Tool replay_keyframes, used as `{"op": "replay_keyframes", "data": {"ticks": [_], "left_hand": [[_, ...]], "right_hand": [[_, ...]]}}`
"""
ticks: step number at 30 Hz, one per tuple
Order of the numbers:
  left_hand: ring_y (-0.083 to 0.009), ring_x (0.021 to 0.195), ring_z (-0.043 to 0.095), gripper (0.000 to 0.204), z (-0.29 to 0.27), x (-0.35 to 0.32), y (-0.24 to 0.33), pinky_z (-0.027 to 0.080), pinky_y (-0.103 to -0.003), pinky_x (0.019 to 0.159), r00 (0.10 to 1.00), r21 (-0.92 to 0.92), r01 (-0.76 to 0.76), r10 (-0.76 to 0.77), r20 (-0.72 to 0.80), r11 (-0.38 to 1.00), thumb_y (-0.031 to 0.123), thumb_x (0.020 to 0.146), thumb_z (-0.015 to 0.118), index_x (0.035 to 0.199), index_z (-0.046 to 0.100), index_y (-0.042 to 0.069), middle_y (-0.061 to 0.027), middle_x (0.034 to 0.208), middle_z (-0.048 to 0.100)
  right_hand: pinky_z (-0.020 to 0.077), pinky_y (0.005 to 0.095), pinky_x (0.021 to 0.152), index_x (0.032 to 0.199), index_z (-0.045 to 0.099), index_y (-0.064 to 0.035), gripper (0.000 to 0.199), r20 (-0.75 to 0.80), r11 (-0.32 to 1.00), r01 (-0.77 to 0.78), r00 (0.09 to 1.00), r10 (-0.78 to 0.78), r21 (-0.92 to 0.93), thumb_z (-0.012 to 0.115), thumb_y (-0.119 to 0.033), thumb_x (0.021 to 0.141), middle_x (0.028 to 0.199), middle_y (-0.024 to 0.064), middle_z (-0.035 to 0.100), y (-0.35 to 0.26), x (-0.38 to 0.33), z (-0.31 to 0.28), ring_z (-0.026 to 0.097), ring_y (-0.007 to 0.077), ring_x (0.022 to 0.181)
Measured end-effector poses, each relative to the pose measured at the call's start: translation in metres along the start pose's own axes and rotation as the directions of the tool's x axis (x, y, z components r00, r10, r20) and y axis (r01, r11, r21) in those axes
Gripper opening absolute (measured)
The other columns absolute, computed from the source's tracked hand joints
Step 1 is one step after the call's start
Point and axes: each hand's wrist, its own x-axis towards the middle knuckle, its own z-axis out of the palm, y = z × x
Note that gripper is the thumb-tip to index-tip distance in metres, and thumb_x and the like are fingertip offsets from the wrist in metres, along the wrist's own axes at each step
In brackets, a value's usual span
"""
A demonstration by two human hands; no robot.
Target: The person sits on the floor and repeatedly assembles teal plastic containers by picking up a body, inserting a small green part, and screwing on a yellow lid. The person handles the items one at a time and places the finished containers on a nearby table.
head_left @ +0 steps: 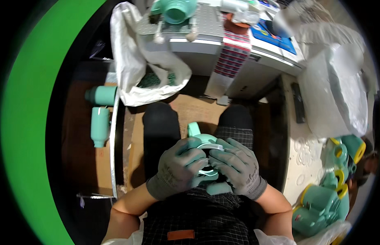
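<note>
Between my knees, both gloved hands close round a mint-green plastic part (pixel 206 139) with a looped handle (pixel 193 129) standing up at its far side. My left hand (pixel 177 165) grips the part from the left, its fingers bent inward. From the other side, the bent fingers of my right hand (pixel 241 167) press at a pale, thin ring (pixel 210 146) lying along the part's round rim. My fingers cover much of the opening. More green plastic shows below them, its shape partly hidden.
Several clear rings (pixel 306 151) lie on the right-hand table (pixel 294 163), beside green-and-yellow plastic parts (pixel 320 204) and plastic bags (pixel 333 85). A white sack (pixel 128 61) with green bits hangs ahead left. Green bottle-shaped pieces (pixel 100 124) lie left. A workbench (pixel 198 45) stands ahead.
</note>
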Motion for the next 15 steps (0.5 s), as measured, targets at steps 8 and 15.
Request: {"op": "replay_keyframes", "data": {"ticks": [8, 15], "left_hand": [[-0.0302, 0.117, 0.059, 0.023, 0.013, 0.011, -0.011, 0.045, -0.063, 0.105, 0.994, 0.137, -0.100, 0.093, 0.054, 0.986, 0.031, 0.072, 0.076, 0.082, 0.075, 0.011, -0.0076, 0.102, 0.066], [-0.0314, 0.118, 0.058, 0.050, 0.007, 0.038, -0.003, 0.040, -0.067, 0.107, 0.983, 0.398, -0.046, -0.030, 0.184, 0.916, 0.035, 0.078, 0.081, 0.122, 0.069, 0.013, -0.0096, 0.109, 0.064]], "right_hand": [[0.0440, 0.0417, 0.070, 0.099, 0.067, -0.0099, 0.047, 0.234, 0.985, -0.171, 0.959, 0.160, 0.027, 0.085, -0.046, 0.073, 0.101, 0.0062, 0.061, -0.003, 0.016, -0.016, 0.056, 0.0267, 0.083], [0.0475, 0.0380, 0.072, 0.098, 0.066, -0.0082, 0.034, 0.034, 0.978, -0.207, 0.978, 0.208, -0.011, 0.078, -0.036, 0.082, 0.108, 0.0075, 0.061, 0.004, -0.001, 0.010, 0.059, 0.0237, 0.085]]}}
